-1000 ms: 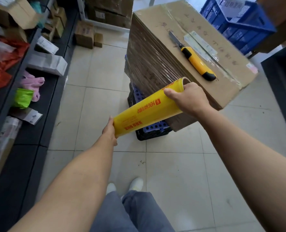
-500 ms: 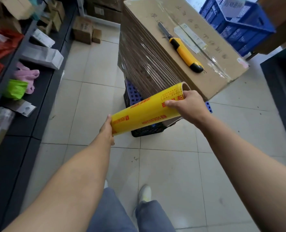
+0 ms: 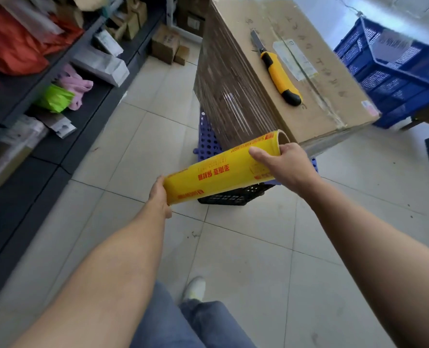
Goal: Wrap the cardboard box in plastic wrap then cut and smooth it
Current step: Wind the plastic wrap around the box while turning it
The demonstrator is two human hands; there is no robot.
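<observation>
The left hand (image 3: 159,194) grips the near end of the plastic wrap roll (image 3: 223,172), the right hand (image 3: 287,164) curls its fingers round the far end beside the cardboard box (image 3: 329,101), whose side on the crates (image 3: 208,144) is already banded in film, so wrapping seems well along, with the utility knife (image 3: 280,76) lying on top and cutting and smoothing left.

this looks like a stockroom or packing area of a shop. dark shelves (image 3: 20,96) along one side carry white packets (image 3: 100,66), orange bags (image 3: 12,46) and other goods. small cartons (image 3: 164,43) stand on the pale tiled floor (image 3: 138,136). a large cardboard box (image 3: 308,96) rests on plastic crates (image 3: 208,144), a utility knife (image 3: 281,79) lies on its top, a yellow roll of plastic wrap (image 3: 221,174) is held just beside it, and a blue crate (image 3: 394,74) stands near.
</observation>
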